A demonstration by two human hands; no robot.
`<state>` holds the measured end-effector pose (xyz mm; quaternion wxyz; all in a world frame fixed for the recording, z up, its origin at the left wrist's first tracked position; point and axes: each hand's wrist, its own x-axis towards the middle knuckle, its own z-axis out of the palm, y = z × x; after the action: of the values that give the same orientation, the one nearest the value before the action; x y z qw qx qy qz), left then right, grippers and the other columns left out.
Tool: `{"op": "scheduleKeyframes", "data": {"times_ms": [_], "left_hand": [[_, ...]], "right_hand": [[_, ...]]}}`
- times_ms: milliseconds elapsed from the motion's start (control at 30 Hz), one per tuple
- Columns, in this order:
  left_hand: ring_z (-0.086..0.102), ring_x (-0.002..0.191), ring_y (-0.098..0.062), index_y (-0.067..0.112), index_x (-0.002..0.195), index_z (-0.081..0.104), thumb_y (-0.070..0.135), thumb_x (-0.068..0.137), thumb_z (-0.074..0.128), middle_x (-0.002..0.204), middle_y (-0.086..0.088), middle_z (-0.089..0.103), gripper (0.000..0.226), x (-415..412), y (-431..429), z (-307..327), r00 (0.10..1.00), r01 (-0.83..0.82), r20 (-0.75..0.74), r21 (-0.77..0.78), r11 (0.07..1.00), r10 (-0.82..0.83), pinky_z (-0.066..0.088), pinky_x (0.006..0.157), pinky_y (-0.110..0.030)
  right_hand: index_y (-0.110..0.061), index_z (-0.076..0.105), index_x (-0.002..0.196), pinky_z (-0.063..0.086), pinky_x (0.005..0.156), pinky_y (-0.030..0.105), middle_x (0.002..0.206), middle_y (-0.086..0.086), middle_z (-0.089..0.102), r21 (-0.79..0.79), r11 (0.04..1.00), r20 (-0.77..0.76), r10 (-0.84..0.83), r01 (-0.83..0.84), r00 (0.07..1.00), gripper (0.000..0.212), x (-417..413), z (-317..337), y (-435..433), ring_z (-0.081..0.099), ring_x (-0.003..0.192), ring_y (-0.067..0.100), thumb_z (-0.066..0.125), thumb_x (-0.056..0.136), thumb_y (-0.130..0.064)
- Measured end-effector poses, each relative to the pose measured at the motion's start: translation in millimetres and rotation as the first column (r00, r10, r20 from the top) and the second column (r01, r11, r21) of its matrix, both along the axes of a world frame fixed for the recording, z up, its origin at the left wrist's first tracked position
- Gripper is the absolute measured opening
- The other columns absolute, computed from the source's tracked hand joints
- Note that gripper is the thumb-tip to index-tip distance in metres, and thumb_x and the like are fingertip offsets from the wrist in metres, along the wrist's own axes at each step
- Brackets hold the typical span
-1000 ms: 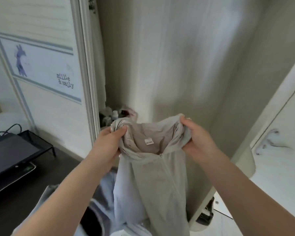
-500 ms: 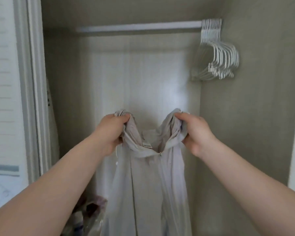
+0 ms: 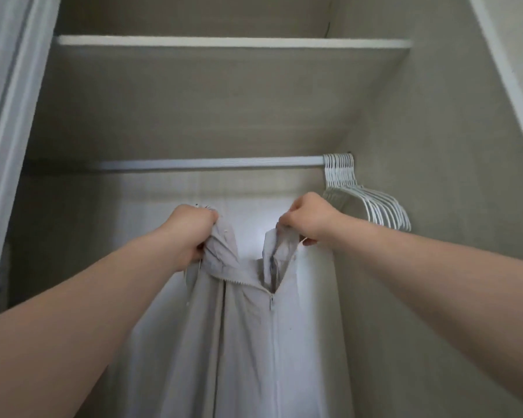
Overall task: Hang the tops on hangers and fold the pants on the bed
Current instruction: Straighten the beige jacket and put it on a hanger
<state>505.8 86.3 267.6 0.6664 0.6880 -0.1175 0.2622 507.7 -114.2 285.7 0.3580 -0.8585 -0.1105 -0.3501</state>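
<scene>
The closet [image 3: 435,267] fills the view, with beige walls and a white door frame [image 3: 9,131] along the left edge. A white-edged shelf [image 3: 224,42] spans the closet at the far top.

The light grey zip-front top [image 3: 242,342] hangs in the near centre of the opening, held up in the air below the rail. Its body falls straight down out of view at the bottom edge. The collar area is spread apart between the two hands, and the front zipper is open at the top.

A white hanging rail [image 3: 209,162] runs left to right beneath the shelf. A bunch of bare white hangers [image 3: 375,203] is packed together at the right end of the rail, just beside the right wall.

The left hand [image 3: 191,233] is closed in a fist, gripping bunched fabric at the left side of the collar. The right hand [image 3: 310,220] is likewise closed, pinching the right side of the collar, near the hangers but apart from them.

The zipper pull [image 3: 271,303] sits just below the collar, right of centre.
</scene>
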Motion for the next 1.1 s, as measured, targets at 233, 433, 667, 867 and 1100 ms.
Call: {"op": "scheduleKeyframes", "data": {"times_ms": [233, 433, 667, 867, 1100], "left_hand": [[0.056, 0.065, -0.021, 0.008, 0.081, 0.053, 0.001, 0.098, 0.049, 0.078, -0.011, 0.057, 0.019, 17, -21, 26, 0.993, -0.092, 0.072, 0.037, 0.995, 0.089, 0.046, 0.059, -0.027], [0.06, 0.081, -0.028, 0.006, 0.091, 0.053, 0.005, 0.1, 0.049, 0.082, -0.011, 0.057, 0.01, 24, -18, 35, 0.971, -0.23, 0.083, 0.036, 0.973, 0.226, 0.048, 0.077, -0.033], [0.058, 0.087, -0.028, 0.009, 0.073, 0.047, 0.003, 0.101, 0.045, 0.084, -0.012, 0.056, 0.029, 19, 1, 38, 0.925, -0.37, 0.12, 0.075, 0.926, 0.36, 0.046, 0.082, -0.036], [0.059, 0.078, -0.028, 0.008, 0.081, 0.052, 0.005, 0.098, 0.051, 0.08, -0.011, 0.059, 0.018, 12, 14, 39, 0.921, -0.375, 0.122, 0.017, 0.927, 0.37, 0.047, 0.077, -0.035], [0.057, 0.094, -0.027, 0.01, 0.078, 0.049, 0.005, 0.1, 0.047, 0.081, -0.007, 0.054, 0.023, -5, 24, 39, 0.919, -0.366, 0.157, -0.007, 0.931, 0.363, 0.05, 0.091, -0.038]], "right_hand": [[-0.017, 0.055, 0.126, 0.036, 0.1, 0.042, 0.13, 0.011, 0.054, -0.464, 0.472, 0.562, -0.497, 0.75, 0.661, 0.036, 13, 52, -47, 0.048, 0.123, 0.033, 0.05, 0.091, -0.022], [-0.018, 0.054, 0.135, 0.034, 0.102, 0.041, 0.139, 0.01, 0.053, -0.484, 0.405, 0.444, -0.65, 0.776, 0.616, 0.038, 37, 58, -80, 0.046, 0.13, 0.033, 0.047, 0.098, -0.02], [-0.009, 0.06, 0.13, 0.047, 0.09, 0.037, 0.132, 0.013, 0.062, -0.423, 0.551, 0.379, -0.614, 0.719, 0.693, 0.032, 44, 61, -97, 0.06, 0.12, 0.035, 0.05, 0.099, -0.012], [-0.009, 0.061, 0.123, 0.043, 0.091, 0.036, 0.127, 0.016, 0.063, -0.369, 0.569, 0.442, -0.589, 0.735, 0.677, 0.031, 40, 65, -95, 0.058, 0.12, 0.035, 0.048, 0.096, -0.005], [-0.001, 0.064, 0.102, 0.046, 0.071, 0.034, 0.095, 0.024, 0.063, 0.057, 0.968, 0.266, -0.25, 0.243, 0.931, 0.02, 28, 49, -76, 0.064, 0.088, 0.036, 0.05, 0.093, -0.011]]}}
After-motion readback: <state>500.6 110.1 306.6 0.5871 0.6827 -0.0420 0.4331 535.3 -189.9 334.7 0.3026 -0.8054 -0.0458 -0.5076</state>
